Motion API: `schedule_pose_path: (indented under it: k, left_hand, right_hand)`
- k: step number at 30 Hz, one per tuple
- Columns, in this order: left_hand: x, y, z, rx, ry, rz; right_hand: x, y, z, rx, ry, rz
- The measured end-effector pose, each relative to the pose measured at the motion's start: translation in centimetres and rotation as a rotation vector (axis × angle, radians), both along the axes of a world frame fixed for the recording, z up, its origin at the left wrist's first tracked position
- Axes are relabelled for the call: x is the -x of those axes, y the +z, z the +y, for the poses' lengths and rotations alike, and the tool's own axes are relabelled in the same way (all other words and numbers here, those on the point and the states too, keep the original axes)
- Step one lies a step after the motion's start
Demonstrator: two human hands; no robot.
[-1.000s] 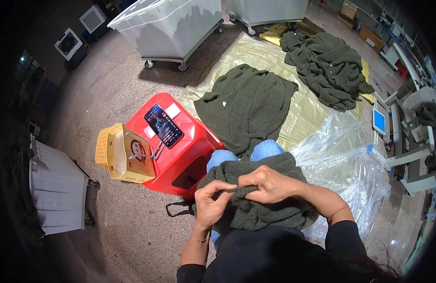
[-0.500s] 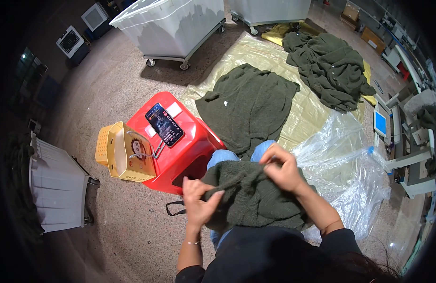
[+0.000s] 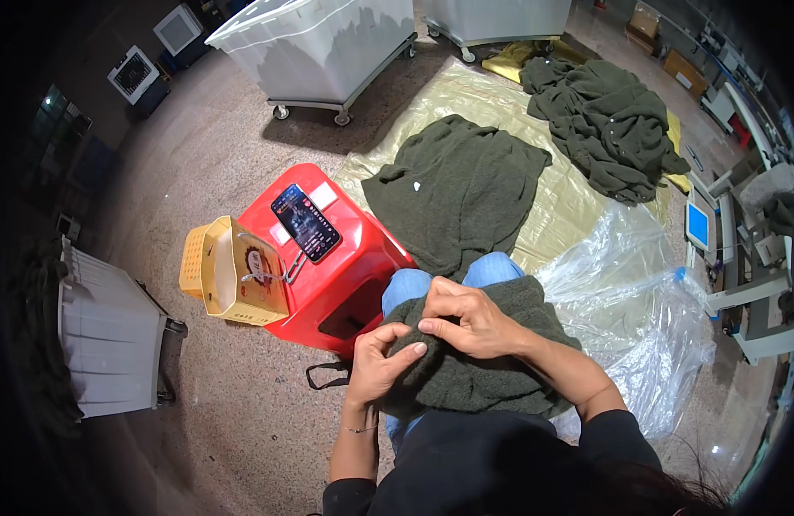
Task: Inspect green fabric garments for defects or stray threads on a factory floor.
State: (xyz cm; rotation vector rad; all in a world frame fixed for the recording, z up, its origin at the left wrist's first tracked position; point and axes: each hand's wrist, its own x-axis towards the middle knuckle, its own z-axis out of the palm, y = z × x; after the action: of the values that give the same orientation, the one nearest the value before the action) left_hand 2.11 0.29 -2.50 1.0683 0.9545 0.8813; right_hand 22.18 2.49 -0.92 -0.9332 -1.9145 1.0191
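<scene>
black top (image 3: 483, 456), blue jeans (image 3: 494, 270)

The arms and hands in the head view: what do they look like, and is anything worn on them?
They are human: the left hand and right hand are ungloved. Black sleeves end near the elbows, and a thin bracelet circles the left wrist. No cables show.

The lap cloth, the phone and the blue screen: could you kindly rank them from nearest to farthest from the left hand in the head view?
1. Lap cloth: touching the left hand, mostly on its right.
2. Phone: on the red stool, ahead, leftward.
3. Blue screen: over at far right.
</scene>
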Motion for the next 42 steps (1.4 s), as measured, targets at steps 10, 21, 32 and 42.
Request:
schedule_pose_path:
  k: [10,21,32,42]
  left_hand:
    - [-1.2,-1.6,0.0,0.131,0.161,-0.131]
    - [-3.0,-2.6,-0.2,0.022,0.455,-0.369]
    - [0.1,-0.6,0.5,-0.126,0.068,0.074]
    - [1.9,-1.7,-0.1,0.273,0.238,-0.463]
  right_hand:
    - [0.7,-1.5,-0.3,0.071,-0.152,0.072]
    - [1.6,-0.3,-1.2,-0.346,-0.104,-0.161]
    - [0.5,0.0,-1.6,-0.322,0.069,-0.153]
    - [-6.9,-1.5,-1.9,-0.011,-0.346,-0.256]
